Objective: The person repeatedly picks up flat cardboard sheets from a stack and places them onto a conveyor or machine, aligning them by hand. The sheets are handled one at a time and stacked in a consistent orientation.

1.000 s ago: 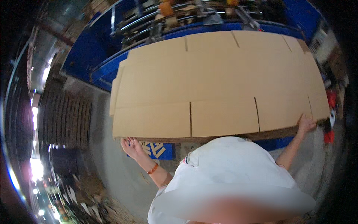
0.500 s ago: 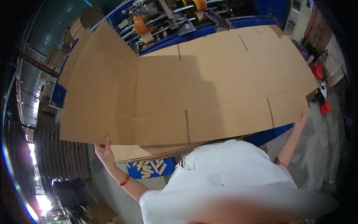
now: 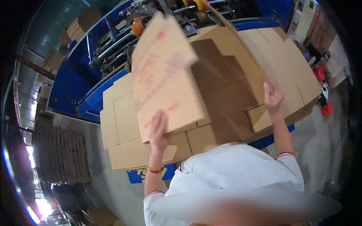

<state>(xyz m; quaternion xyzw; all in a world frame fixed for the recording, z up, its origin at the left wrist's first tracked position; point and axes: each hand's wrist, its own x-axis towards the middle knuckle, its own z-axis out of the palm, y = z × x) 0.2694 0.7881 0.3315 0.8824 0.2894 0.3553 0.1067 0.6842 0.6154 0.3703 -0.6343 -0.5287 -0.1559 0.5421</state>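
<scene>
The sheet (image 3: pixel 166 75), a piece of brown cardboard, was positioned over the stack (image 3: pixel 126 120), with its left panel and right panel (image 3: pixel 247 56) raised at opposite ends. The left panel stood tilted, its outer face carrying red and purple print. The right panel leaned upward with its plain face turned inward, and a stepped shadow fell across the cardboard between the two.

The left hand (image 3: pixel 157 130) was placed at the lower corner of the left panel. Its fingers lay together against the printed face; the thumb was not clearly visible, so a closed grip could not be confirmed. The right hand (image 3: pixel 273 98) gripped the near end of the right panel, fingers curled around the edge. A bracelet (image 3: pixel 154 170) encircled the left wrist.

The stack consisted of flat, slotted cardboard layers. The machine (image 3: pixel 64 92), with a blue frame, metal bars and orange rollers (image 3: pixel 137 27), was located beyond its far edge. Below the near left edge, cardboard strips (image 3: pixel 140 172) lay on a blue surface. A pile (image 3: pixel 60 154) of dark, layered material stood on the floor (image 3: pixel 120 199) to the left.
</scene>
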